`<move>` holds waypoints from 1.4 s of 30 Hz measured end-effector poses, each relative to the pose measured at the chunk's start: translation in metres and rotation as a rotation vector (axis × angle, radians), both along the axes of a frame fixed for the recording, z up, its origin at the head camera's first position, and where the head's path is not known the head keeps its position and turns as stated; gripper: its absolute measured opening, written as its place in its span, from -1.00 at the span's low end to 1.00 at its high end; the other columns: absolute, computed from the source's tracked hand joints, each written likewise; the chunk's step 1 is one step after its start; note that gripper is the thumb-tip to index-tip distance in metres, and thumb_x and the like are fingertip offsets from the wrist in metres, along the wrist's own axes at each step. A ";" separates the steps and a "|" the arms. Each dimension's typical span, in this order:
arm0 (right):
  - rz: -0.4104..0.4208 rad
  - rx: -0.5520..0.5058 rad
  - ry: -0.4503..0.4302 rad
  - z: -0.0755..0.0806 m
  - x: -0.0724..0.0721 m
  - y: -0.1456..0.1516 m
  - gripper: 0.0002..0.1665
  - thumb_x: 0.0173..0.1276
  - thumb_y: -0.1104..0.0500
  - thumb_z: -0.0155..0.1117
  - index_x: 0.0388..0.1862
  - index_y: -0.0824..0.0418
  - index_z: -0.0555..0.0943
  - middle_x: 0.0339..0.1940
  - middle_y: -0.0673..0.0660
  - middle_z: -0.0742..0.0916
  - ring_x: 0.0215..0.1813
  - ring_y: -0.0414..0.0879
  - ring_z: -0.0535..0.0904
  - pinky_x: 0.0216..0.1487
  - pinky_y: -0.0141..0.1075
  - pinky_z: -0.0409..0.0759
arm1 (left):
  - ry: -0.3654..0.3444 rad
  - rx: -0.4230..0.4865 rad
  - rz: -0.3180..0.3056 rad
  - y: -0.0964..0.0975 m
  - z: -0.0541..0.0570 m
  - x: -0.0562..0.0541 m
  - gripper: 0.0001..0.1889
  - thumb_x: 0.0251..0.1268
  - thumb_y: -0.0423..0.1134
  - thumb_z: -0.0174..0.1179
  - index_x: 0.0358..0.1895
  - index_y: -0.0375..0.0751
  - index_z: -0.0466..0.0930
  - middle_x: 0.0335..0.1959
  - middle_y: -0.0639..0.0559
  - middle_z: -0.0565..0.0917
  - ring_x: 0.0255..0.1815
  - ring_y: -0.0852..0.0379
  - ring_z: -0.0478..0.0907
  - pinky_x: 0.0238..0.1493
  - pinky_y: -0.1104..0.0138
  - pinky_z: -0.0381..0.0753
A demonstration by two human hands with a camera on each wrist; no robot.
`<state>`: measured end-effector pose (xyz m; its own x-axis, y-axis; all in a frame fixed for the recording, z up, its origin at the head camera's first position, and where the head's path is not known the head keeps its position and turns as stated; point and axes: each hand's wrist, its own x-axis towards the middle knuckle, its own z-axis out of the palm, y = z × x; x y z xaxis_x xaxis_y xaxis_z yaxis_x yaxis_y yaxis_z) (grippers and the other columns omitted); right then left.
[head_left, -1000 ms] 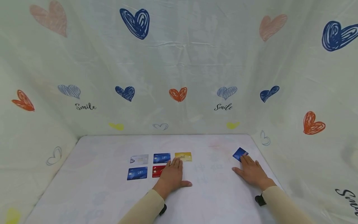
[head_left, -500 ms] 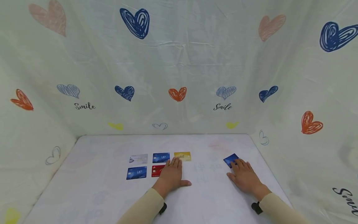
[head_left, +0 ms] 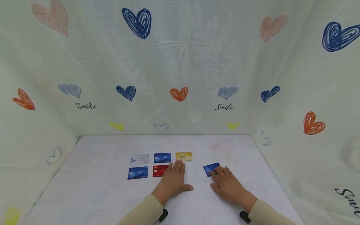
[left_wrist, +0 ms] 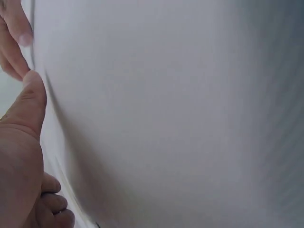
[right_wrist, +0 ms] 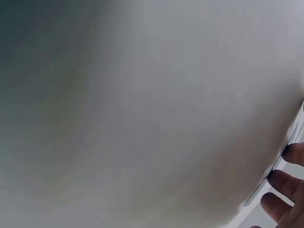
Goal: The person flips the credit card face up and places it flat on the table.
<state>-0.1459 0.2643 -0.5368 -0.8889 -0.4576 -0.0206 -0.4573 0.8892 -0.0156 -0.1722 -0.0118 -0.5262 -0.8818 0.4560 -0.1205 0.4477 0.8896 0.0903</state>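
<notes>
My left hand (head_left: pixel 172 179) lies with extended fingers and spread thumb at the cards. It hides part of the red card (head_left: pixel 158 171), and its fingertips lie right at the lower edge of the yellow card (head_left: pixel 184 156). To the right, my right hand (head_left: pixel 228 185) presses its fingertips onto a dark blue card (head_left: pixel 209 169), which sits slightly turned on the table and is partly hidden. The right wrist view shows that card (right_wrist: pixel 256 192) nearly edge-on, with fingers (right_wrist: pixel 285 183) touching it. My left thumb (left_wrist: pixel 29 102) stretches out in the left wrist view.
Beside the left hand are a silver card (head_left: pixel 139 159), a blue VIP card (head_left: pixel 162 158) and a second blue VIP card (head_left: pixel 137 172), in two rows with the red and yellow ones. The white table (head_left: pixel 92 187) meets a heart-printed curtain (head_left: pixel 180 65) at its far edge.
The right hand has slid the dark blue card leftward and slightly nearer across the table, from the right side toward the other cards. The left hand has hardly moved.
</notes>
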 end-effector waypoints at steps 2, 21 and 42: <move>0.019 0.006 0.012 -0.001 0.000 -0.008 -0.33 0.65 -0.18 0.11 0.54 0.17 0.48 0.51 0.24 0.52 0.58 0.23 0.35 0.60 0.29 0.22 | -0.010 0.013 -0.015 0.000 0.003 0.006 0.11 0.22 0.56 0.17 0.63 -0.20 0.28 0.67 -0.13 0.29 0.71 -0.10 0.17 0.66 -0.06 0.17; 0.145 -0.003 -0.031 0.003 0.009 -0.081 -0.29 0.68 -0.18 0.05 0.63 0.14 0.38 0.49 0.14 0.56 0.53 0.09 0.43 0.58 0.23 0.31 | -0.129 0.000 -0.144 -0.001 0.003 0.053 0.10 0.28 0.59 0.05 0.67 -0.14 0.20 0.71 -0.04 0.20 0.74 -0.01 0.09 0.67 0.00 0.18; 0.309 0.039 -0.145 0.014 0.018 -0.099 -0.28 0.62 -0.30 0.11 0.59 -0.01 0.44 0.59 -0.09 0.51 0.62 -0.04 0.38 0.60 0.06 0.34 | -0.242 0.010 -0.008 -0.067 0.005 0.078 -0.02 0.20 0.44 0.31 0.59 -0.05 0.38 0.63 0.05 0.37 0.66 -0.04 0.28 0.59 -0.08 0.31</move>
